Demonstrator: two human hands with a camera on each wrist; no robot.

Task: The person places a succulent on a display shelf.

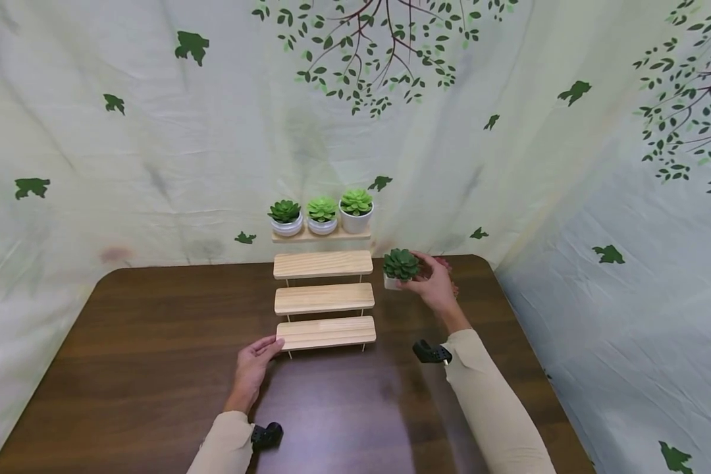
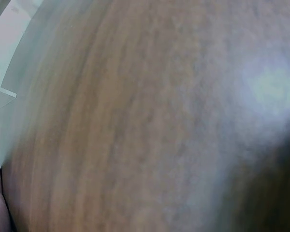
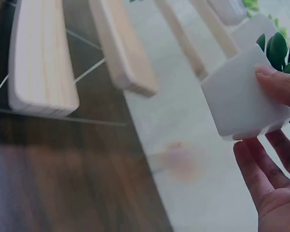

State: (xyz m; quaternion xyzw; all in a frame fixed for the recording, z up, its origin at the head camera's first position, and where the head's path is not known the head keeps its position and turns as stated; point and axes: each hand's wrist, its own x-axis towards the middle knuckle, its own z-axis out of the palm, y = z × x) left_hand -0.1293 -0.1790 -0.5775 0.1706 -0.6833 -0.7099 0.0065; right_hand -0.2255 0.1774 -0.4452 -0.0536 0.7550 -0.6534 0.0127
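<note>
My right hand (image 1: 432,283) holds a dark green potted succulent (image 1: 401,264) just right of the tiered wooden stand (image 1: 324,300). In the right wrist view, the thumb presses one side of its white square pot (image 3: 246,94) and the fingers lie under and along the other. At the stand's front, my left hand (image 1: 253,368) pinches the left end of the lowest shelf (image 1: 326,332). On the top tier stand three succulents: a dark green one (image 1: 284,216), a light green one (image 1: 322,214) and a taller light green one (image 1: 356,209).
A reddish plant (image 1: 444,264) sits behind my right hand, mostly hidden. The stand's lower shelves bear nothing. The brown table (image 1: 172,355) extends to both sides, with leaf-printed white cloth (image 1: 225,151) behind it and on the right.
</note>
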